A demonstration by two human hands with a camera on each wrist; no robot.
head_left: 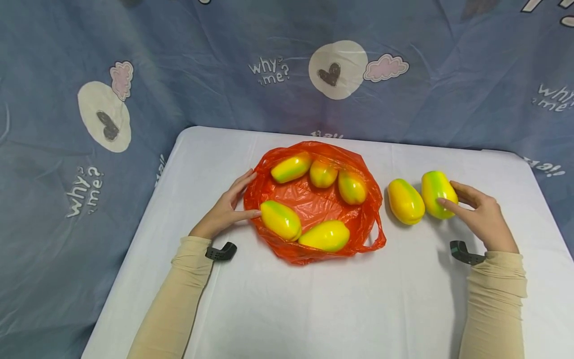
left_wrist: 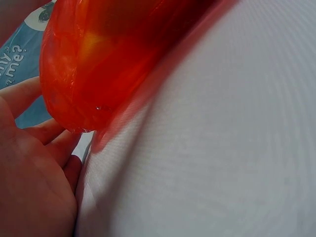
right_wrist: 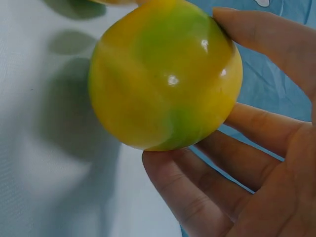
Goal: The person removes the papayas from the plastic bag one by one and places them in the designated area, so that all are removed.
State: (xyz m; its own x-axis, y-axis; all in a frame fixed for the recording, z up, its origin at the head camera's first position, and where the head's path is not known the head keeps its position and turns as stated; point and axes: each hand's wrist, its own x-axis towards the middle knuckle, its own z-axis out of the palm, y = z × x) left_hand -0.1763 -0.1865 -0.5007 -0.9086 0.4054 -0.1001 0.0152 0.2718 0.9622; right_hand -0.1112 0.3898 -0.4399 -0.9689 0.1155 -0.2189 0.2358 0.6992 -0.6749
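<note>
A red plastic bag (head_left: 309, 202) lies spread wide on the table, with several yellow-green papayas inside, one papaya (head_left: 280, 220) near its left rim. My left hand (head_left: 224, 212) rests against the bag's left side, its fingers fairly straight and its thumb at the rim. In the left wrist view, those fingers touch the outside of the bag (left_wrist: 94, 74). At the right, my right hand (head_left: 486, 217) holds a papaya (right_wrist: 165, 79) between thumb and fingers; its shadow falls on the cloth beside it. Just left of it lies another papaya (head_left: 405, 202).
A white cloth (head_left: 336, 304) covers the table. Behind and at the left hangs a blue printed curtain (head_left: 202, 75). The bag's handle loop (head_left: 374, 237) sticks out toward the right. Each wrist wears a black device (head_left: 221, 252).
</note>
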